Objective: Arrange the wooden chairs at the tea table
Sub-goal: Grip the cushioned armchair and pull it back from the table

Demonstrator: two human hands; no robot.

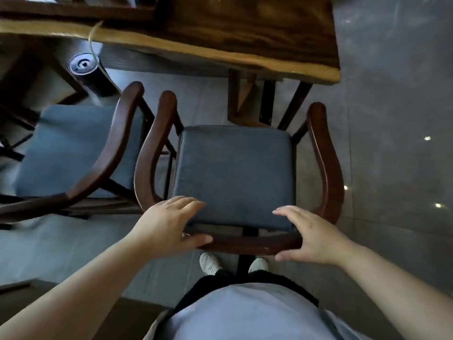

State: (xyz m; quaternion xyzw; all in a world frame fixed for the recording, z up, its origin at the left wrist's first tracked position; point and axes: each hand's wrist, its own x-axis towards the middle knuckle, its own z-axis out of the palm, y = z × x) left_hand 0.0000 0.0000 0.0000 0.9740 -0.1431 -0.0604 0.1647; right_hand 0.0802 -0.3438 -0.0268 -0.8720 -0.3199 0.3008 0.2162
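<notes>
Closest to the camera, the person's pale blue shirt (247,312) fills the bottom edge, with two white shoes (210,263) on the grey tiled floor (392,119) just behind the chair. The left hand (169,222) and the right hand (306,236) both sit at the curved back rail of a dark brown wooden armchair (326,168), thumbs under the rail and fingers spread loosely over it, not clenched. The chair's square grey-blue seat cushion (235,175) faces the table. Just to its left stands a second dark wooden armchair (98,165) with a matching cushion, their armrests nearly touching. Beyond them lie a black cylindrical container (84,63) on the floor and the thick live-edge wooden tea table (220,28).
</notes>
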